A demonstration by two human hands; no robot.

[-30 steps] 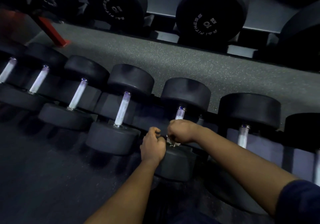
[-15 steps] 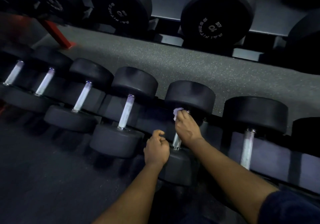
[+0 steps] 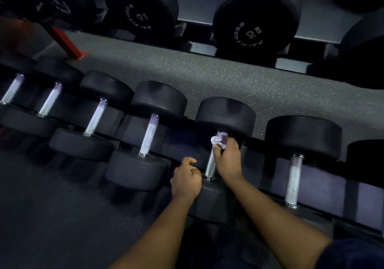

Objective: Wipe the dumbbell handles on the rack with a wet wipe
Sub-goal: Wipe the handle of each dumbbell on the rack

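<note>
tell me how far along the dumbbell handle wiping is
Done: this handle shows bare knurled metal low down. In hand: the right hand holds the wet wipe against its top end. Still to do: probably the pale handle on the right; whether the four handles leftward are wiped I cannot tell.

- This place is a gym, in the part for free weights.
- A long row of black dumbbells lies side by side on a sloped rack. Each one has round rubber heads and a metal handle.
- Behind it, a second rack carries bigger dumbbells. White letters on their ends read "10 KG" and "FITNESS".
- The floor between the two racks is dark rubber matting with light speckles.
- A red steel leg stands on this floor at the left.
</note>
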